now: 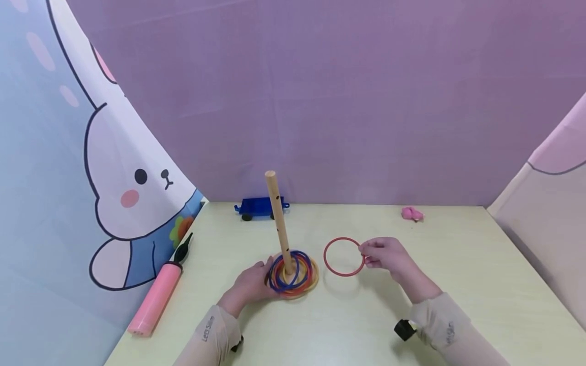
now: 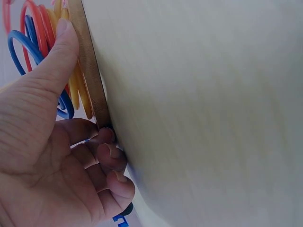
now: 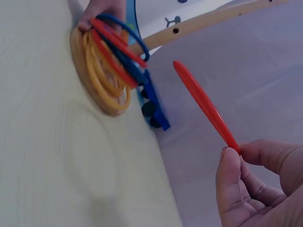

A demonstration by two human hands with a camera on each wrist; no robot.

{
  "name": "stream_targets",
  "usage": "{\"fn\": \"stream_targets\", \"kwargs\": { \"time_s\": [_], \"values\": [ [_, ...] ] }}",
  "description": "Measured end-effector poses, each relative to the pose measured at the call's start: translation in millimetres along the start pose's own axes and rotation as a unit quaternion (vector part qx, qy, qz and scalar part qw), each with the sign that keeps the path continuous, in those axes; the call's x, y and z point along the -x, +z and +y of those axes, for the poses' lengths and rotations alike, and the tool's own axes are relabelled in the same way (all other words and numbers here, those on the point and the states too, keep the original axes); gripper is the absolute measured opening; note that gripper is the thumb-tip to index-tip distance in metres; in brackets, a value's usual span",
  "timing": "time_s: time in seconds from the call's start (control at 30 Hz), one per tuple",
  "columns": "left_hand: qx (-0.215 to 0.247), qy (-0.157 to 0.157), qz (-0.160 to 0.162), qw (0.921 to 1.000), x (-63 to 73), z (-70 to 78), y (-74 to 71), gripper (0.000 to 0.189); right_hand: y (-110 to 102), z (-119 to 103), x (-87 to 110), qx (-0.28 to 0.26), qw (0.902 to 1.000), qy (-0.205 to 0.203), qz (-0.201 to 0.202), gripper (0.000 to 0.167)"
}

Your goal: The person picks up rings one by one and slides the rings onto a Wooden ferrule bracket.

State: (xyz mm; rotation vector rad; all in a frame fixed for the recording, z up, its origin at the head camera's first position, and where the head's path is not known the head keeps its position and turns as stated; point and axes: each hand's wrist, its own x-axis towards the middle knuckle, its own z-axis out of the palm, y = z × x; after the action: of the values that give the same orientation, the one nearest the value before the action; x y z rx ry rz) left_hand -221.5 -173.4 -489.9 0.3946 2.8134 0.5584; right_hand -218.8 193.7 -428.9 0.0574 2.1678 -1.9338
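Note:
A wooden ring-toss stand (image 1: 280,223) has a tall peg and a round base (image 3: 83,71). Blue, red and yellow rings (image 1: 302,290) lie piled around the foot of the peg. My left hand (image 1: 254,284) grips the base at its left edge; the left wrist view has the thumb over the top beside the rings and the fingers (image 2: 113,156) curled at the rim. To the right of the peg, my right hand (image 1: 386,256) pinches a red ring (image 1: 344,275) between thumb and fingers. This ring (image 3: 203,101) is held up off the table, apart from the stand.
A blue toy wagon (image 1: 256,206) stands at the back, behind the stand. Far back right lies a small pink object (image 1: 412,213), its kind unclear. A pink hand pump (image 1: 156,300) with a black nozzle rests along the left edge of the pale table (image 1: 480,274). Cloth walls (image 1: 366,101) enclose the table.

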Motion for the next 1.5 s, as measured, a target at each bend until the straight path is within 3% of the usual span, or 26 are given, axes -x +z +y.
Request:
{"fn": "stream_targets", "kwargs": {
  "time_s": [0.53, 0.8, 1.5],
  "values": [
    [0.0, 0.008, 0.005, 1.0, -1.0, -0.5, 0.9, 0.109, 27, -46, 30.6, -0.038, 0.9972, -0.047, -0.045, 0.025],
    [-0.016, 0.022, 0.016, 0.9995, -1.1, -0.3, 0.5, 0.11, 39, -64, 35.1, -0.061, 0.9951, -0.056, -0.054, 0.022],
    [-0.006, 0.009, 0.008, 0.9999, -2.2, -0.7, 0.1, 0.111, 65, -99, 40.0, -0.081, 0.989, -0.099, -0.074, 0.02]
  ]
}}
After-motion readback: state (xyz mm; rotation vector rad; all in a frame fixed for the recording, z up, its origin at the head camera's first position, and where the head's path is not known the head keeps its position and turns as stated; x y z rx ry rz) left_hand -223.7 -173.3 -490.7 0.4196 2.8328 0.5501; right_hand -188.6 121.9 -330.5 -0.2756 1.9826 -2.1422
